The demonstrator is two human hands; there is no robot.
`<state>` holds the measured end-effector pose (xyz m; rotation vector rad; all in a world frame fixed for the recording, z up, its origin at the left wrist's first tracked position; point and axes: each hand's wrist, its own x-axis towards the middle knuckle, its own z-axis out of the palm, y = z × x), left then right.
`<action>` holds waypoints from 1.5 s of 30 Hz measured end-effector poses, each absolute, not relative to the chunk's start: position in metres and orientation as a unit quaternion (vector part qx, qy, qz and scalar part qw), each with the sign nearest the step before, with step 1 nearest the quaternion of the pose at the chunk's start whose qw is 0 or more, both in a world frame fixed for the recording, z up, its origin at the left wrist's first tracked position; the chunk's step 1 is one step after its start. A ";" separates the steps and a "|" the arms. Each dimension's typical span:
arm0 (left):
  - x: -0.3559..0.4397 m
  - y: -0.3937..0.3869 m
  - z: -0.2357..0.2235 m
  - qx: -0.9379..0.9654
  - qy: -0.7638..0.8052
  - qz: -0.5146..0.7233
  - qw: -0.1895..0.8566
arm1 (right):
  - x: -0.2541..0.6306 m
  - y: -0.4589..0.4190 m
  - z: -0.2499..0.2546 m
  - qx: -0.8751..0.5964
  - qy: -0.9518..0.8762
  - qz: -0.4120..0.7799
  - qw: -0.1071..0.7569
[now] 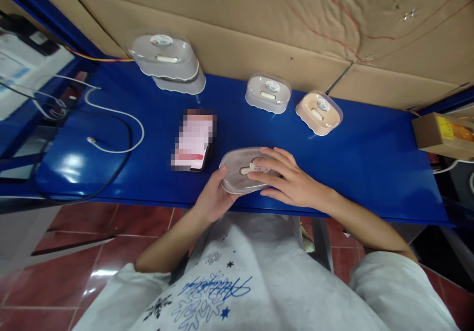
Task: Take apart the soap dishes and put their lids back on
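Observation:
A grey oval plastic box (240,180) with a clear lid and a small cream bar on top is held just above the table's front edge. My left hand (215,195) grips its left end, thumb on the lid and the other fingers underneath. Stretched out over the right half of the lid, my right hand (289,177) touches a small white label (259,167) with its fingertips. The fingers partly cover that label, so its full outline is hidden.
Behind stand a pair of stacked grey boxes (166,59), another grey box (268,94) and a peach box (319,113), all with round labels. A phone (194,141) lies left of my hands on the blue table (370,163). White cable (142,128) loops at left; a cardboard box (431,136) sits right.

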<state>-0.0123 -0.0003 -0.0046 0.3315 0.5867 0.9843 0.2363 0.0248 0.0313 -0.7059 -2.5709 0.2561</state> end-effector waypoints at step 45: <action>-0.007 0.001 -0.004 0.109 0.221 0.435 0.866 | 0.242 0.030 0.031 -0.243 -0.931 0.150 0.228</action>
